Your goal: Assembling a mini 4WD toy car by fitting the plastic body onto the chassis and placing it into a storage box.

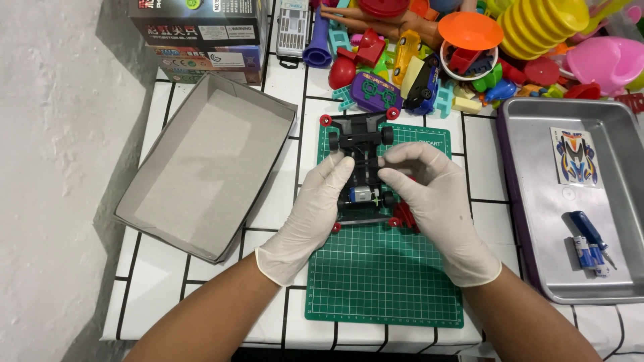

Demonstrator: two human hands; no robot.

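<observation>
Two hands in white gloves are working over a small black toy car frame point(362, 167). The frame is lying on a green cutting mat point(382, 281) in the middle of the white tiled table point(168, 281). The car frame has black wheels and little red rollers at its corners, and its front end is pointing to 12 o'clock.

The left hand point(315, 208) is coming in from 7 o'clock. Its fingers are bending around the left side of the frame and touching it. The right hand point(433, 201) is coming in from 5 o'clock. Its fingers are curling over the middle and right side of the frame and pressing on it. The two hands are sitting close together, with the frame between them. A small silver motor is showing in the gap between them. It looks like both hands are gripping the frame, but the gloves are hiding the fingertips, so that is hard to tell for sure.

At 9 o'clock from the mat, an open grey cardboard box lid point(201, 167) is lying tilted. At 3 o'clock, a metal tray point(537, 201) is holding a sticker sheet point(575, 156), a blue screwdriver point(590, 234) and some small batteries point(590, 258). At 12 o'clock, a big pile of bright plastic toys point(469, 47) is spreading across the table. At 11 o'clock, dark boxes point(201, 37) are stacking up.
</observation>
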